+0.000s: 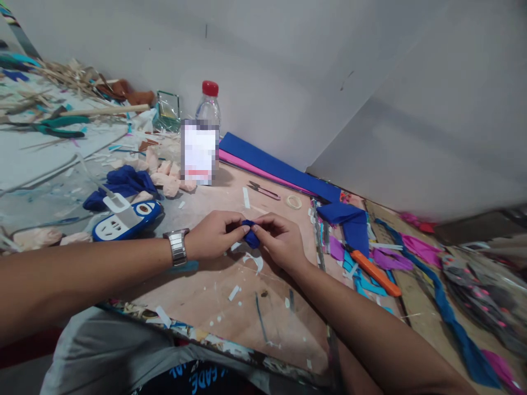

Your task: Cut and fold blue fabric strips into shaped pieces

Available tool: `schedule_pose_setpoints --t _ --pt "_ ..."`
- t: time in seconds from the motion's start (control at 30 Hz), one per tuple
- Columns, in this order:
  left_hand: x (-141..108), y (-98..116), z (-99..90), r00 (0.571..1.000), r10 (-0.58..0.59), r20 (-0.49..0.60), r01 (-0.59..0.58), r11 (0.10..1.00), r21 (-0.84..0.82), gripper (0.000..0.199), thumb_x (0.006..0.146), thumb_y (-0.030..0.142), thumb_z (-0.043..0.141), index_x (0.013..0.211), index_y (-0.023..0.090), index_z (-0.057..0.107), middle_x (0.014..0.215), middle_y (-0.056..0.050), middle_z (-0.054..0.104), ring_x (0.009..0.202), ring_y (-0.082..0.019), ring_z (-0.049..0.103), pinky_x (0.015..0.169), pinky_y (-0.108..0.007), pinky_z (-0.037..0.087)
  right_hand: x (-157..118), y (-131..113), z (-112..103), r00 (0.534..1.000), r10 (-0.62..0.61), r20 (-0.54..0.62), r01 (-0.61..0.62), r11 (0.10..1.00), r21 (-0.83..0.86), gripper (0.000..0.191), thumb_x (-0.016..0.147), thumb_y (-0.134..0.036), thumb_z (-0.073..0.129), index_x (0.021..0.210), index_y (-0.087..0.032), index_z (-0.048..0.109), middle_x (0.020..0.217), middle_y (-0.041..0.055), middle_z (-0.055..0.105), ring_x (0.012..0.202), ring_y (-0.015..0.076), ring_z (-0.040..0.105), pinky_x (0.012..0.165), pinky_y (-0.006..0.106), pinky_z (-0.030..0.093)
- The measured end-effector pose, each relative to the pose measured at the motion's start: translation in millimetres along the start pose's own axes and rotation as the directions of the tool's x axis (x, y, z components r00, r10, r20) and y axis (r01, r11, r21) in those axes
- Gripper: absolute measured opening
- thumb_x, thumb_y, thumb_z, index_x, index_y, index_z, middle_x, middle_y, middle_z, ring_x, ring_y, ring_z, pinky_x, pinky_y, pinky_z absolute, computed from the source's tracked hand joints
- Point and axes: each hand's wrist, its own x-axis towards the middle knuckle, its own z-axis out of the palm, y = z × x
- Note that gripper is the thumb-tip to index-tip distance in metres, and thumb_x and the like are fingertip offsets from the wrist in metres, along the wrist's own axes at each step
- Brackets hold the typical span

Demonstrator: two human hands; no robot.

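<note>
Between my two hands, above the wooden board (296, 318), is a small piece of dark blue fabric or crepe paper (252, 239), bunched up. My left hand (214, 235), with a metal watch on the wrist, pinches it from the left with thumb and fingers. From the right, my right hand (284, 238) pinches the same piece, the thumb pressed on it. Beyond the hands lie small thread snips (264, 191), a white paper strip (246, 197) and a pale rubber-band ring (293, 202).
A blue power strip (127, 222) with a plug sits left, near blue crumpled bundles (127, 184). A red-capped bottle (209, 107) stands by the wall behind a blurred screen. Long blue strips (280, 167) run along the wall. An orange cutter (375, 272) lies right; green-handled pliers (61, 125) lie left.
</note>
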Motion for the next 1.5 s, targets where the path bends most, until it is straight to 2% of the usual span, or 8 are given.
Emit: schedule_pose_setpoints --t 0.17,0.3,0.47,0.6,0.83,1.17,1.37,1.5 --pt "1.0 -0.6 0.1 1.000 0.008 0.008 -0.008 1.000 -0.023 0.034 0.099 0.041 0.056 0.082 0.014 0.068 0.067 -0.002 0.062 0.061 -0.012 0.053 0.055 -0.023 0.038 -0.2 -2.8 0.1 0.999 -0.042 -0.012 0.042 0.999 -0.022 0.013 0.081 -0.033 0.079 0.086 -0.021 0.078 0.080 0.0043 0.076 0.072 0.0175 0.065 0.067 0.030 0.053" --pt "1.4 -0.4 -0.6 1.000 -0.013 0.024 0.015 0.997 -0.079 0.038 0.101 0.043 0.053 0.078 0.015 0.065 0.061 0.000 0.058 0.056 -0.011 0.051 0.053 -0.022 0.037 2.2 -4.3 -1.7 0.989 -0.151 0.012 0.151 0.986 -0.066 0.007 0.083 -0.028 0.079 0.086 -0.023 0.081 0.085 0.0054 0.077 0.078 0.0194 0.069 0.074 0.034 0.055" --pt "0.8 -1.0 -0.6 0.999 -0.043 0.027 0.045 0.993 -0.105 0.041 0.101 0.047 0.051 0.078 0.016 0.064 0.058 0.002 0.056 0.052 -0.011 0.050 0.050 -0.022 0.038 2.3 -11.5 -5.4 0.959 -0.277 0.063 0.283 0.950 -0.130 0.007 0.086 -0.028 0.079 0.090 -0.026 0.084 0.084 0.0065 0.076 0.079 0.0209 0.069 0.074 0.036 0.056" --pt "1.0 -3.1 0.4 0.998 -0.069 -0.003 0.068 0.988 -0.135 0.040 0.101 0.050 0.053 0.080 0.017 0.062 0.057 0.003 0.055 0.052 -0.011 0.050 0.050 -0.022 0.039 0.9 -13.9 -7.6 0.951 -0.285 0.118 0.300 0.944 -0.136 0.015 0.092 -0.035 0.073 0.096 -0.027 0.086 0.088 0.0072 0.075 0.082 0.0210 0.069 0.076 0.037 0.057" --pt "2.7 -3.2 -0.2 0.999 -0.033 -0.008 0.033 0.997 -0.073 0.038 0.101 0.044 0.051 0.078 0.016 0.063 0.059 0.000 0.059 0.052 -0.012 0.051 0.051 -0.023 0.039 3.2 -7.7 -6.0 0.948 -0.304 0.090 0.317 0.924 -0.214 0.012 0.089 -0.028 0.075 0.095 -0.026 0.086 0.084 0.0059 0.073 0.077 0.0188 0.068 0.070 0.034 0.054" --pt "0.1 -4.0 -0.5 0.998 -0.064 0.008 0.065 0.986 -0.156 0.041 0.103 0.044 0.046 0.074 0.017 0.058 0.059 0.001 0.058 0.053 -0.012 0.052 0.052 -0.023 0.039 1.5 -13.7 -9.6 0.890 -0.403 0.215 0.453 0.839 -0.301 0.020 0.093 -0.024 0.068 0.104 -0.026 0.084 0.089 0.0072 0.072 0.080 0.0192 0.069 0.074 0.035 0.056" --pt "2.2 -2.0 -1.6 1.000 -0.006 -0.006 0.006 1.000 -0.028 0.030 0.098 0.038 0.055 0.080 0.016 0.063 0.065 0.001 0.059 0.061 -0.012 0.051 0.058 -0.024 0.038 0.2 -12.3 -11.1 0.894 -0.400 0.202 0.442 0.863 -0.244 0.024 0.095 -0.021 0.062 0.104 -0.025 0.084 0.091 0.0074 0.072 0.080 0.0187 0.069 0.072 0.033 0.055" --pt "2.3 -2.8 -1.5 1.000 0.023 0.005 -0.023 1.000 0.010 0.028 0.098 0.035 0.053 0.083 0.015 0.066 0.072 -0.001 0.062 0.068 -0.013 0.053 0.062 -0.025 0.040 0.3 -6.4 -9.1 0.948 -0.281 0.151 0.306 0.935 -0.178 0.014 0.093 -0.026 0.068 0.096 -0.022 0.082 0.087 0.0070 0.076 0.078 0.0189 0.069 0.072 0.033 0.055"
